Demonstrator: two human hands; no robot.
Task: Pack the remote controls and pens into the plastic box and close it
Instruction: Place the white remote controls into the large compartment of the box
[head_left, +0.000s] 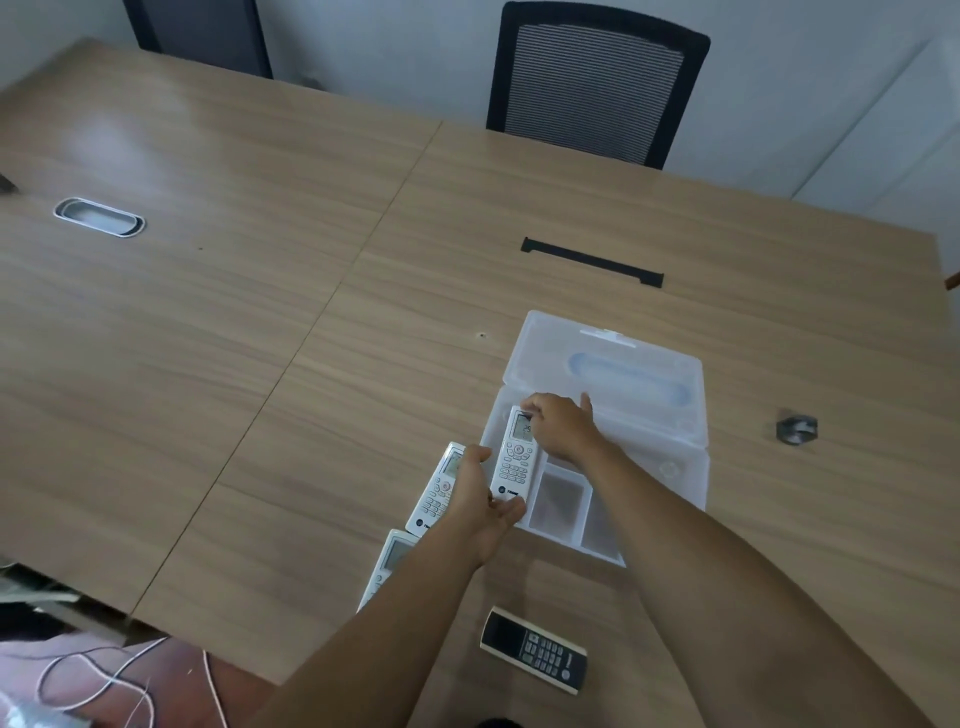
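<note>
Holding the white remote (516, 457) end to end, your left hand (480, 501) gripped its near end, right hand (558, 423) the far; long axis matched the plastic box (649, 457) slot underneath.

Wood-grain table (260, 260) fills most of frame; seam runs diagonally from upper centre to lower left. Oval cable grommet (98, 217) at left, black cable slot (592, 261) right of centre. Black mesh chair (597, 83) at top, against pale wall (405, 47). Soft, even light.
</note>
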